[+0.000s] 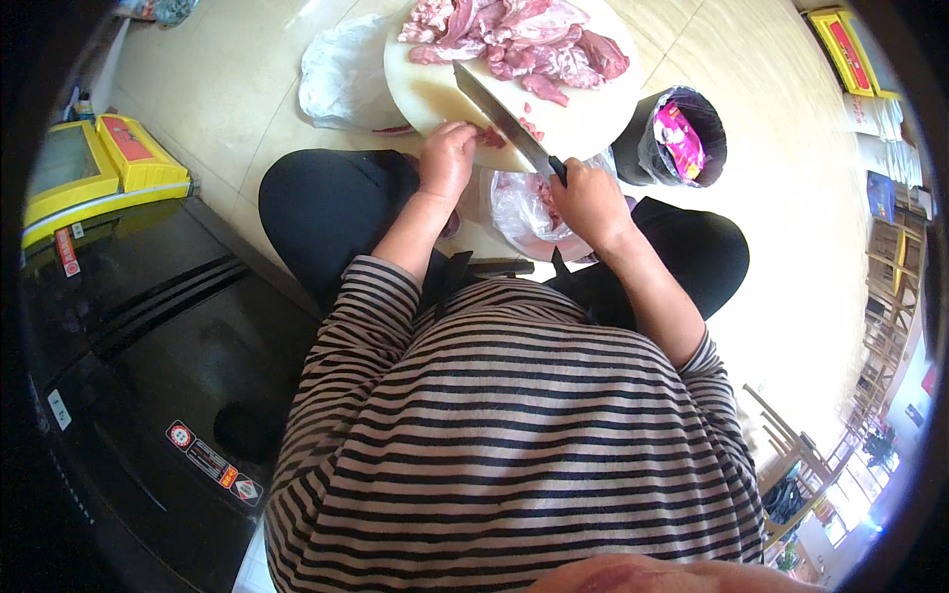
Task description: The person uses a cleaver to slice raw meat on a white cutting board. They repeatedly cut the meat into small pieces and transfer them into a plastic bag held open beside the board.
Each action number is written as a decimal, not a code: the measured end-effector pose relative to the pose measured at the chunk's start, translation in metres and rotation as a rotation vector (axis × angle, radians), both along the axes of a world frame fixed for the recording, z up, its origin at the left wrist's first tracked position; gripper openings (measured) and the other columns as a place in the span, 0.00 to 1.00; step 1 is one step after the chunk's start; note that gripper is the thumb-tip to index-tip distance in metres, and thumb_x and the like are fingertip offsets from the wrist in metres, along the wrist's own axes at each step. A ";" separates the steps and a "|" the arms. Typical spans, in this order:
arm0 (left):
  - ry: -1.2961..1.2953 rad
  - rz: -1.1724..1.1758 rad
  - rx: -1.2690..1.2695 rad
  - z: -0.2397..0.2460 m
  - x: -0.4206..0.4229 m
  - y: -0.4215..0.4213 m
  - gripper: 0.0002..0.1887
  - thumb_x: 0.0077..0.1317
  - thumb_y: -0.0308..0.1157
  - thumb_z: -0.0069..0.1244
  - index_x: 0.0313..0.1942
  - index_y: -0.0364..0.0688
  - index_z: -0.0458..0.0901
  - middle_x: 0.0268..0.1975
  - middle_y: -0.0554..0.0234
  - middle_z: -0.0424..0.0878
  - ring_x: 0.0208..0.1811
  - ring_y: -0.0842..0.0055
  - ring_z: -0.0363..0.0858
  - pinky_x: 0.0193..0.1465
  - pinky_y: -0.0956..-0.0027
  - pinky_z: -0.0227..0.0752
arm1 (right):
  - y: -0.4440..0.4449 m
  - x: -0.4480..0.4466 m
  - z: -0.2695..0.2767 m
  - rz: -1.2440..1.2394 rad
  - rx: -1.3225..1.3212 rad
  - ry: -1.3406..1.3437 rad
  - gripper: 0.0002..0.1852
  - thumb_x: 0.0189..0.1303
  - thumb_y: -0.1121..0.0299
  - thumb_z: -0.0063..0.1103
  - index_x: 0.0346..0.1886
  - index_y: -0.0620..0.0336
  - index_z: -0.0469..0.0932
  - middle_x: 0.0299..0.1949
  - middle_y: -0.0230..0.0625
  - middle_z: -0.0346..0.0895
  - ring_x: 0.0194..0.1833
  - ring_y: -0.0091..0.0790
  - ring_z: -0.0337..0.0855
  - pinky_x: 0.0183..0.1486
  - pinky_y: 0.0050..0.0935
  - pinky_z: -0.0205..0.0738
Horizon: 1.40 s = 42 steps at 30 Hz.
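My right hand (592, 201) grips the black handle of a large kitchen knife (498, 113), whose blade lies slantwise over a round white cutting board (593, 122). At the board's near left edge is my left hand (448, 157), its fingertips at a small piece of raw meat (489, 138); whether they pinch it is hard to tell. Small cut bits (531, 130) lie just right of the blade. A heap of raw meat (519, 37) covers the far part of the board. Below the board, between my knees, stands a bowl lined with clear plastic (519, 211), with cut meat inside.
A black lined bin (712, 159) holding a pink wrapper (678, 141) stands right of the board. On the tiled floor at the left lies a white plastic bag (345, 78). A black appliance (170, 319) with a yellow-framed part (148, 159) is beside my left knee. Wooden chairs stand far right.
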<state>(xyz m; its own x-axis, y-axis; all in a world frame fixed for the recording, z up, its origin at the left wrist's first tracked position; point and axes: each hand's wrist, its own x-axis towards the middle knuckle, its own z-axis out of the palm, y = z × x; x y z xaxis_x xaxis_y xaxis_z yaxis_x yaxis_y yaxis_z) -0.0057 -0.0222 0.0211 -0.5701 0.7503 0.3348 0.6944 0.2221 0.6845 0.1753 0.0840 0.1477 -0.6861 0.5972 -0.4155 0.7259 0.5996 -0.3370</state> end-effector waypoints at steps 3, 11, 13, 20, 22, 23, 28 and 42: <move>-0.002 -0.062 -0.027 0.002 0.005 0.001 0.07 0.54 0.22 0.55 0.32 0.43 0.87 0.35 0.58 0.85 0.40 0.62 0.82 0.48 0.61 0.76 | -0.006 0.001 0.006 0.014 -0.004 -0.029 0.14 0.65 0.65 0.48 0.38 0.69 0.76 0.32 0.59 0.81 0.38 0.60 0.84 0.45 0.51 0.78; 0.138 -0.060 -0.028 -0.002 0.006 0.006 0.11 0.49 0.18 0.55 0.32 0.43 0.88 0.34 0.54 0.85 0.37 0.61 0.82 0.42 0.64 0.77 | -0.007 -0.040 -0.020 0.045 -0.021 0.053 0.16 0.64 0.62 0.51 0.37 0.71 0.75 0.32 0.61 0.81 0.37 0.61 0.83 0.45 0.52 0.78; 0.096 -0.075 -0.006 -0.003 0.005 0.005 0.11 0.50 0.18 0.55 0.33 0.40 0.88 0.35 0.52 0.85 0.38 0.59 0.83 0.43 0.63 0.77 | -0.004 -0.046 -0.023 0.071 -0.032 0.022 0.16 0.64 0.62 0.50 0.38 0.71 0.76 0.33 0.61 0.81 0.38 0.61 0.83 0.46 0.52 0.78; -0.066 0.043 -0.013 -0.004 -0.001 -0.005 0.08 0.54 0.21 0.54 0.34 0.39 0.85 0.37 0.55 0.84 0.41 0.58 0.82 0.45 0.60 0.76 | 0.002 -0.017 -0.005 -0.021 -0.064 0.008 0.18 0.66 0.61 0.50 0.40 0.71 0.77 0.36 0.61 0.81 0.41 0.60 0.83 0.49 0.51 0.76; -0.040 -0.002 -0.028 -0.005 -0.002 -0.005 0.07 0.54 0.21 0.54 0.33 0.40 0.85 0.36 0.55 0.84 0.41 0.59 0.82 0.45 0.61 0.76 | 0.000 -0.013 -0.003 -0.045 -0.116 0.049 0.18 0.66 0.61 0.51 0.40 0.71 0.77 0.35 0.61 0.81 0.41 0.61 0.83 0.49 0.52 0.76; -0.028 -0.026 -0.038 -0.006 -0.002 -0.004 0.07 0.54 0.21 0.54 0.33 0.41 0.86 0.36 0.56 0.84 0.40 0.59 0.82 0.45 0.61 0.76 | 0.000 -0.011 -0.001 -0.061 -0.139 0.069 0.18 0.65 0.61 0.51 0.39 0.71 0.77 0.34 0.62 0.81 0.41 0.62 0.82 0.49 0.52 0.76; 0.038 -0.015 -0.052 -0.005 0.000 -0.001 0.06 0.52 0.21 0.54 0.29 0.41 0.85 0.33 0.56 0.83 0.39 0.59 0.81 0.44 0.60 0.75 | -0.011 -0.020 -0.004 -0.005 -0.093 0.057 0.17 0.65 0.62 0.51 0.38 0.72 0.77 0.33 0.63 0.80 0.40 0.62 0.83 0.48 0.51 0.77; -0.184 0.138 -0.035 0.001 0.001 0.008 0.05 0.61 0.21 0.51 0.34 0.38 0.85 0.37 0.52 0.86 0.36 0.63 0.84 0.41 0.66 0.76 | 0.014 -0.018 -0.026 -0.074 -0.124 0.294 0.19 0.61 0.57 0.56 0.41 0.67 0.79 0.34 0.59 0.81 0.40 0.59 0.83 0.47 0.50 0.76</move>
